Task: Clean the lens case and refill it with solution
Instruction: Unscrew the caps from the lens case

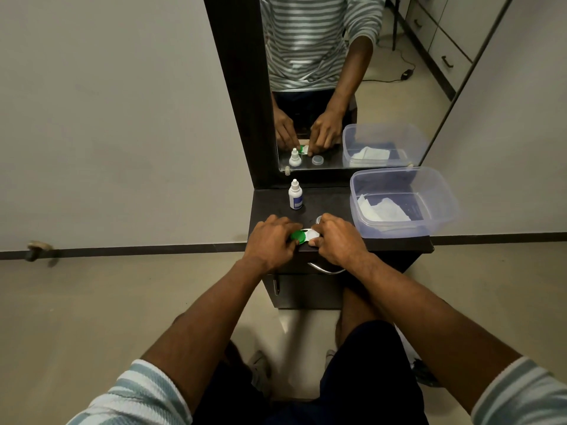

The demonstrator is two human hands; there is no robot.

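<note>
Your left hand (271, 240) has fingers curled on the green cap (297, 236) of the case (306, 236), near the table (331, 200) front edge. Your right hand (337, 237) pinches the white end, probably its well; fingers hide it. Bottle (295, 196) stands behind.

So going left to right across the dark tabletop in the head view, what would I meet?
Left hand → green cap of the lens case → right hand → clear plastic box holding white tissue. The dropper bottle stands further back.
</note>
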